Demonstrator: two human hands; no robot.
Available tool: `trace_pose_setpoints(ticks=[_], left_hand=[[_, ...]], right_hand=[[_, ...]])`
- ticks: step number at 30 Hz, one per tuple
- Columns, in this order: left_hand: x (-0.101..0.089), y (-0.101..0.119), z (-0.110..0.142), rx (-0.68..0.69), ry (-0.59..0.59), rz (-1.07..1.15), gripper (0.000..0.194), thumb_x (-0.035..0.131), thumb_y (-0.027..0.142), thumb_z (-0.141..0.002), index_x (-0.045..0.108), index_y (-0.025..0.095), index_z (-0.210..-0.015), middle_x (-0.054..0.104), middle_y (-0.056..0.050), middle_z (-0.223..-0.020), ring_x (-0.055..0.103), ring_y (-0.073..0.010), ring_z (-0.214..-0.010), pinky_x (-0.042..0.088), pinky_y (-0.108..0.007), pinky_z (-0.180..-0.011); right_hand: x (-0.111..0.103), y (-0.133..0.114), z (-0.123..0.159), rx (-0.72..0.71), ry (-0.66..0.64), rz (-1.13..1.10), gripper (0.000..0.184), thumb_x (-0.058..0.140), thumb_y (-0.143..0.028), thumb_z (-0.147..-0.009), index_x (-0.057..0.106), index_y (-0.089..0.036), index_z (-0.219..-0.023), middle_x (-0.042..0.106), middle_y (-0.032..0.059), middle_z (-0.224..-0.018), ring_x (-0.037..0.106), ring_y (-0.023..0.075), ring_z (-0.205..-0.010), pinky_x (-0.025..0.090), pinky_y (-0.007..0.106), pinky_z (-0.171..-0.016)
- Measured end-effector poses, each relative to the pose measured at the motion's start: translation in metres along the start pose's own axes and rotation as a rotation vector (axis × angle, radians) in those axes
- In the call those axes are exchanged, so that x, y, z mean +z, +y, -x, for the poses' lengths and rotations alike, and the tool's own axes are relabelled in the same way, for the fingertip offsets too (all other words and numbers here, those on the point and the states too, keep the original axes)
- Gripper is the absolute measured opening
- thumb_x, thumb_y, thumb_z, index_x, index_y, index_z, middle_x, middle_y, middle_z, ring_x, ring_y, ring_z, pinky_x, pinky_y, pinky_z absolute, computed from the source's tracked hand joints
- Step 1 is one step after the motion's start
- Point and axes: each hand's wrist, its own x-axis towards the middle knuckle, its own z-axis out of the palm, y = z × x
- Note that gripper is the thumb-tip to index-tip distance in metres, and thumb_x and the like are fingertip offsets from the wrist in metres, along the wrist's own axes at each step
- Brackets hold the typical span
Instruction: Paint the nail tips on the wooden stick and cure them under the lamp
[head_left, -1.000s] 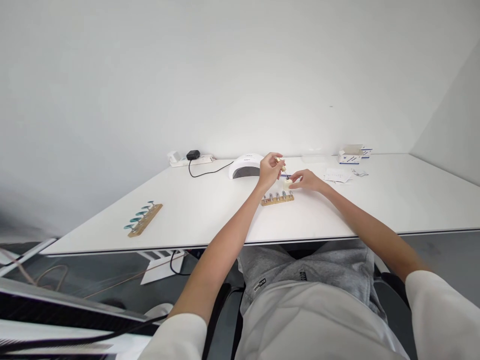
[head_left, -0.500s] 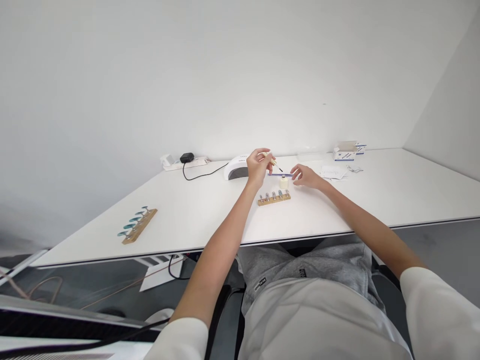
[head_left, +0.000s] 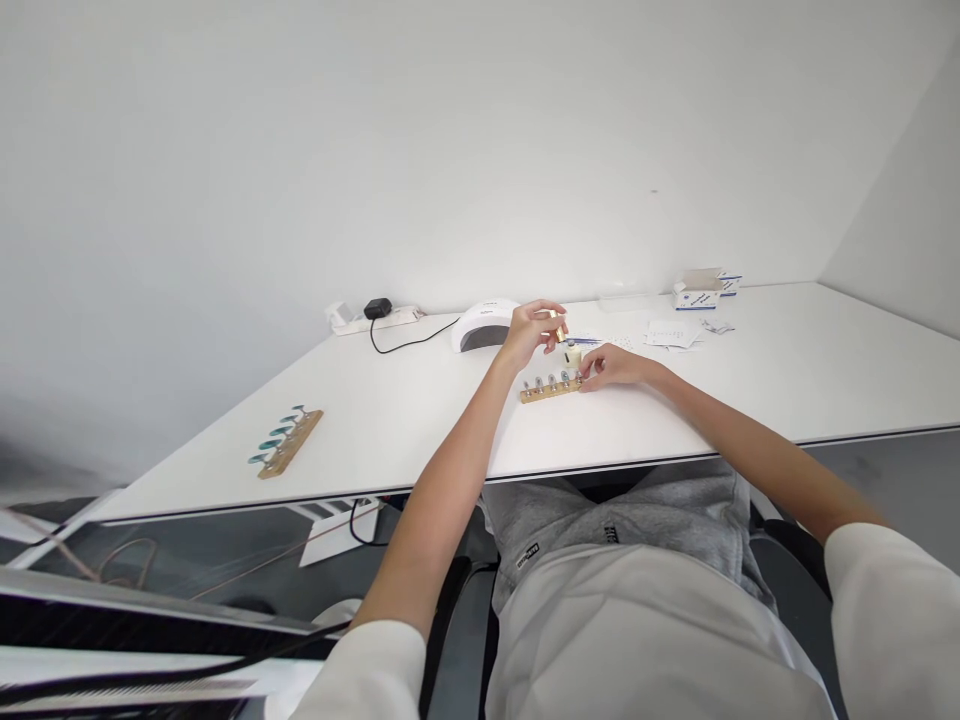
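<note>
My left hand (head_left: pixel 529 335) pinches a small gold-capped brush (head_left: pixel 557 325) just above a little pale bottle (head_left: pixel 573 354) on the white table (head_left: pixel 420 420). My right hand (head_left: pixel 611 366) rests on the table beside the bottle, its fingers touching the right end of a wooden strip (head_left: pixel 552 390) that carries a row of small nail tips on metal stands. Whether the right fingers grip the strip or the bottle I cannot tell.
A second wooden strip with teal nail tips (head_left: pixel 286 443) lies far left near the table edge. A white nail lamp (head_left: pixel 484 325) stands behind my hands, its cable running to a power strip (head_left: pixel 373 316). Small boxes (head_left: pixel 701 288) and papers (head_left: pixel 673 333) lie at the back right.
My left hand has brought the brush back down over the bottle. My right hand has dropped from beside the bottle to the end of the wooden strip.
</note>
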Motion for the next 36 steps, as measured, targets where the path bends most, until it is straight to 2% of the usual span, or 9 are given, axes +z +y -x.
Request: trace_pose_setpoints(ticks=[10,18,25,36], left_hand=[[0.004,-0.001,0.002,-0.025,-0.058,-0.031,0.024,0.074,0.026,-0.065,0.063,0.015,-0.083,0.064,-0.003,-0.062,0.043,-0.0058,-0.037,0.033,-0.022,-0.037],[0.012,-0.007,0.004,-0.007,-0.112,-0.068,0.022,0.075,0.025,-0.067,0.065,0.014,-0.084,0.065,-0.005,-0.064,0.043,-0.0065,-0.037,0.03,-0.023,-0.037],[0.016,-0.008,0.005,-0.011,-0.133,-0.114,0.024,0.075,0.024,-0.068,0.064,0.013,-0.086,0.064,-0.002,-0.062,0.043,-0.0046,-0.036,0.03,-0.021,-0.037],[0.021,-0.006,0.008,-0.007,-0.15,-0.135,0.022,0.075,0.021,-0.069,0.063,0.012,-0.085,0.062,-0.001,-0.059,0.044,-0.0047,-0.036,0.03,-0.021,-0.037]], right_hand=[[-0.015,0.0,0.002,0.078,-0.11,-0.043,0.038,0.083,-0.044,-0.051,0.07,-0.017,-0.073,0.065,0.0019,-0.073,0.055,0.0153,-0.07,0.04,0.029,-0.067],[-0.013,-0.005,0.004,0.087,-0.115,-0.054,0.038,0.083,-0.044,-0.05,0.069,-0.017,-0.072,0.065,0.002,-0.074,0.055,0.015,-0.07,0.04,0.029,-0.068],[-0.013,-0.01,0.005,0.122,-0.119,-0.034,0.04,0.083,-0.047,-0.049,0.069,-0.017,-0.072,0.065,0.0025,-0.076,0.055,0.0157,-0.072,0.039,0.028,-0.067],[-0.013,-0.003,0.003,0.107,-0.129,-0.042,0.042,0.082,-0.047,-0.049,0.07,-0.017,-0.074,0.064,0.0018,-0.076,0.055,0.0158,-0.073,0.038,0.029,-0.068]])
